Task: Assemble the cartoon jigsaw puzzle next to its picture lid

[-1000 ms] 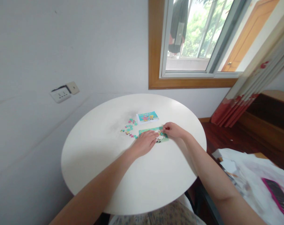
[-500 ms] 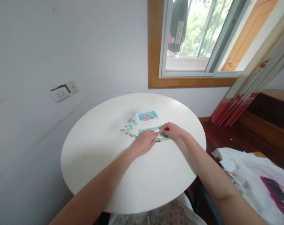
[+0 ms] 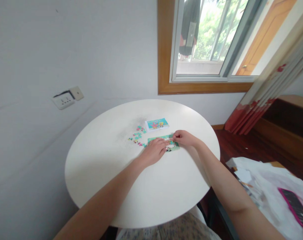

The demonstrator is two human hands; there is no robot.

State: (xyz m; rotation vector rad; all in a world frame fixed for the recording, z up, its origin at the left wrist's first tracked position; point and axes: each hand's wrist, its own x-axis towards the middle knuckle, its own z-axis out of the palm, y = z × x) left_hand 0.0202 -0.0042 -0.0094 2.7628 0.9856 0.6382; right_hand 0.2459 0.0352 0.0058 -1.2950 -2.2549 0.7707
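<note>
1. On the round white table (image 3: 131,200), seen from the head camera, you are working at a small green jigsaw puzzle (image 3: 176,147) that is lying flat a little beyond the table's middle, toward the wall.
2. Your left hand (image 3: 153,151) is resting palm down on the near left part of the puzzle, with the fingers stretched out flat and close together, pressing on it and gripping nothing.
3. Your right hand (image 3: 185,137) is sitting at the puzzle's far right edge, with the fingertips drawn narrowly together and pointing at the puzzle's surface. The view is too small to tell whether a piece is sitting between them.
4. The two hands are lying near each other, with a pale unfilled patch of the puzzle showing between them.
5. Loose puzzle pieces (image 3: 137,136), teal and pink, are lying scattered just left of the puzzle.
6. A small picture card (image 3: 156,124) with cartoon figures is lying just beyond the puzzle, apart from it.
7. A wall socket (image 3: 63,100) is hanging on the grey wall to the left.
8. A wood-framed window (image 3: 163,50) is showing greenery above the table, and a striped curtain (image 3: 266,90) is hanging at its right.
9. A pink phone (image 3: 295,206) is lying on white cloth (image 3: 261,186) at the lower right, well apart from the table.
</note>
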